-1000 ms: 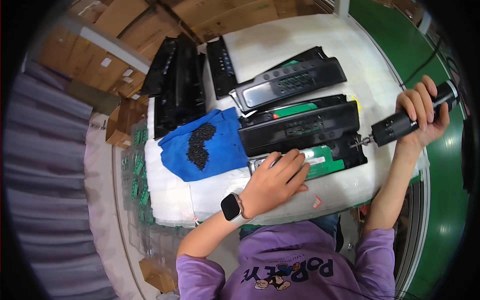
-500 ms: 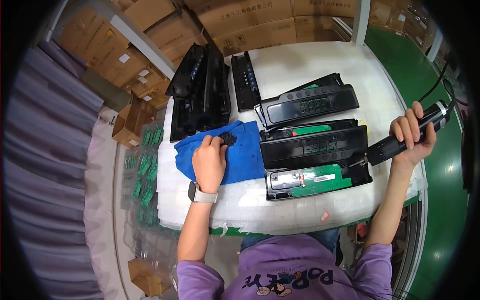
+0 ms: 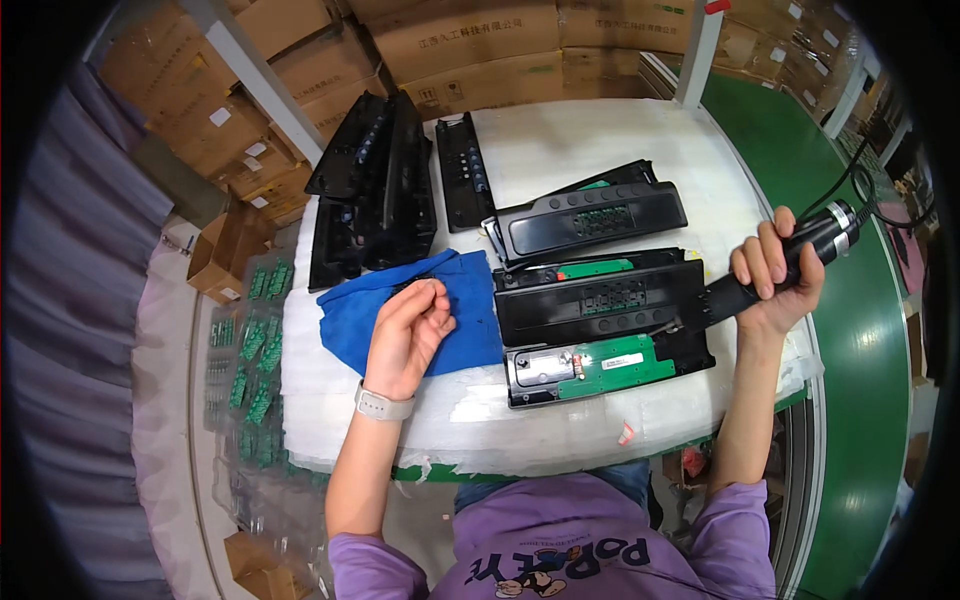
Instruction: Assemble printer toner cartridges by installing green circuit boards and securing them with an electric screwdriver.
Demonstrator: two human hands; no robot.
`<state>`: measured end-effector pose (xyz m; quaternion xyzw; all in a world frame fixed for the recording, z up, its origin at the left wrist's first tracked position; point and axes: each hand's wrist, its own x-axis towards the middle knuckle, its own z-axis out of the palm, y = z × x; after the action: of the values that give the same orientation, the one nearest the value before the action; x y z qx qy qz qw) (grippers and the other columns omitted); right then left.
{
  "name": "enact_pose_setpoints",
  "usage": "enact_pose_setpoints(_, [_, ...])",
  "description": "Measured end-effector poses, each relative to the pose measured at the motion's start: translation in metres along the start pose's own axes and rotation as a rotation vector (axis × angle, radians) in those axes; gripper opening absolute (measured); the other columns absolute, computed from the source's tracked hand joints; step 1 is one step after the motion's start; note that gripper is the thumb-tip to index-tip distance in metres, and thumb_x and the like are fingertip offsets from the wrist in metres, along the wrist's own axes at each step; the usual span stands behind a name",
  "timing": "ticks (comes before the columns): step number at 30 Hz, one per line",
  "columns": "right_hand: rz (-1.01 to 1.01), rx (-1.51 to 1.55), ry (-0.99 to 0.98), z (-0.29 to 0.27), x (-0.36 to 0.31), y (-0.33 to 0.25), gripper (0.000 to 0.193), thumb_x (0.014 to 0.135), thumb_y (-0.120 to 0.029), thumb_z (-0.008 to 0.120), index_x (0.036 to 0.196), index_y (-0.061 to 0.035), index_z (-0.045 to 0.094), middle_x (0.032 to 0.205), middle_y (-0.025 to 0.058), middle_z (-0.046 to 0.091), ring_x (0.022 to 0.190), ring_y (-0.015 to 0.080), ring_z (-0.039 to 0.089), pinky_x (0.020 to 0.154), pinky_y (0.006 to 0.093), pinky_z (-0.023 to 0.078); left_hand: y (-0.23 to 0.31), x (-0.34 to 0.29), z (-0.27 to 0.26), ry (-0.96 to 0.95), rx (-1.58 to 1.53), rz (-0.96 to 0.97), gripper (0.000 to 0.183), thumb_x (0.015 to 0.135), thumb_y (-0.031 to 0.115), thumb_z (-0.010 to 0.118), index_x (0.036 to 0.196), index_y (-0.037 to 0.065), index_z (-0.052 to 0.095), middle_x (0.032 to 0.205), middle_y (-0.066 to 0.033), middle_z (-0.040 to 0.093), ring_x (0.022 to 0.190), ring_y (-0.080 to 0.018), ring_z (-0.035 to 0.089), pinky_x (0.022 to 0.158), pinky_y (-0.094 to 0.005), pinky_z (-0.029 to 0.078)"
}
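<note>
My left hand [image 3: 405, 340] is raised over a blue cloth [image 3: 465, 330], palm turned up and fingers pinched; anything in the pinch is too small to make out. Behind its fingertips, a heap of small black screws [image 3: 408, 288] is mostly hidden. My right hand [image 3: 775, 285] grips a black corded electric screwdriver [image 3: 728, 300], tilted with its bit pointing left. The bit is over a black plastic housing [image 3: 695, 350] with a green circuit board [image 3: 612, 368] in it. Just behind lies another black housing part with round buttons [image 3: 570, 302].
More black housings lie at the back [image 3: 595, 220], and a tall stack [image 3: 385, 190] stands at the left. Green boards in clear trays [image 3: 258, 350] are beside the white-covered table [image 3: 480, 430]. Cardboard boxes [image 3: 470, 40] line the back. The screwdriver's cable [image 3: 868, 200] runs off right.
My left hand has lifted from the screw heap and turned palm up, fingers pinched. The screwdriver stays in my right hand, its bit still over the housing. The whole view has shifted slightly.
</note>
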<state>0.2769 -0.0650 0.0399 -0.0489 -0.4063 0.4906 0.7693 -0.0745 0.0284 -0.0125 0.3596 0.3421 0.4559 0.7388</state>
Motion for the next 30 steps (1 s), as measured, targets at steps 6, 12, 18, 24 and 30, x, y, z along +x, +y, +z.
enact_pose_setpoints(6, [0.072,-0.212,-0.093,0.056,0.012,0.025,0.031,0.082,-0.028,0.058,0.094,-0.0047,0.042,0.057,-0.0013,0.042,0.042,0.0092,0.041,0.052,0.0268,0.039,-0.014,-0.001,0.051,-0.242,-0.233,-0.258,0.015,0.091,0.011,0.046,0.088,-0.002,0.053,0.078,-0.0071,0.054,0.060,-0.0095,0.043,0.057,-0.0226,0.038])
enact_pose_setpoints(12, [0.000,-0.292,-0.201,0.090,0.011,0.040,0.034,0.079,-0.031,0.062,0.092,-0.0074,0.042,0.055,-0.0027,0.047,0.040,0.0088,0.044,0.050,0.0252,0.041,-0.021,-0.025,0.080,-0.324,0.039,-0.254,0.012,0.087,0.009,0.055,0.089,-0.003,0.057,0.074,-0.0048,0.054,0.054,-0.0060,0.039,0.052,-0.0200,0.035])
enact_pose_setpoints(18, [-0.084,-0.240,-0.195,0.086,0.001,0.036,0.031,0.080,-0.030,0.061,0.093,-0.0094,0.042,0.056,-0.0049,0.052,0.041,0.0074,0.049,0.048,0.0239,0.043,-0.035,-0.033,0.074,-0.296,0.051,-0.274,0.014,0.085,0.008,0.059,0.095,-0.003,0.059,0.078,-0.0075,0.059,0.056,-0.0065,0.040,0.053,-0.0193,0.035])
enact_pose_setpoints(24, [-0.063,-0.189,-0.169,0.074,-0.002,0.050,0.031,0.080,-0.030,0.061,0.094,-0.0095,0.042,0.057,-0.0028,0.051,0.041,0.0087,0.049,0.049,0.0248,0.043,-0.039,-0.031,0.071,-0.303,0.131,-0.262,0.015,0.086,0.008,0.058,0.097,-0.003,0.060,0.081,-0.0093,0.062,0.057,-0.0074,0.046,0.052,-0.0189,0.038])
enact_pose_setpoints(30, [-0.006,-0.184,-0.129,0.076,-0.006,0.053,0.033,0.079,-0.031,0.062,0.094,-0.0085,0.042,0.056,-0.0033,0.049,0.040,0.0083,0.046,0.048,0.0252,0.042,-0.040,-0.031,0.070,-0.332,0.282,-0.186,0.015,0.084,0.006,0.060,0.096,-0.004,0.062,0.081,-0.0083,0.064,0.059,-0.0055,0.049,0.057,-0.0179,0.042])
